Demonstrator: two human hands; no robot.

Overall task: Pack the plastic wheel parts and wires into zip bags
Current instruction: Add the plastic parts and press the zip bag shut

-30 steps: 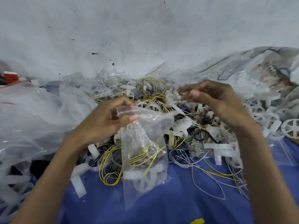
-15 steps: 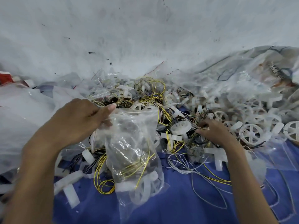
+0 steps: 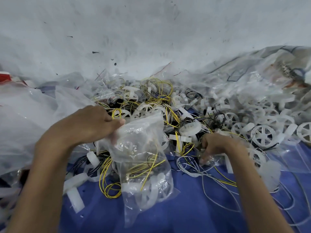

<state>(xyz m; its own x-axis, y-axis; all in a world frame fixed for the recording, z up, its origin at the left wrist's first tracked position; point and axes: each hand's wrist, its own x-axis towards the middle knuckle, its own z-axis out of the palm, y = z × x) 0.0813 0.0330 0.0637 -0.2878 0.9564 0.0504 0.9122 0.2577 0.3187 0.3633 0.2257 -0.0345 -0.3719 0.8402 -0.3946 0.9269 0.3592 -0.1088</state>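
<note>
The zip bag (image 3: 143, 165) was pinched at its mouth rim by the left hand (image 3: 87, 125), part-filled, bottom resting on the blue sheet (image 3: 193, 209). Judged light, limp, slippery; best gripped along the stiffer zip strip. The right hand (image 3: 217, 147) was curled into the wires (image 3: 190, 170); its hold could not be told.

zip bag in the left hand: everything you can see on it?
The clear, crinkled plastic zip bag hangs roughly upright, puffed, its mouth at the top apparently open. Inside: loops of yellow wire and white plastic wheel parts settled at the bottom. The left hand grips its upper left edge, fingers showing through the film. Its lower end lies over the blue sheet. The right hand is clear of it.
</note>
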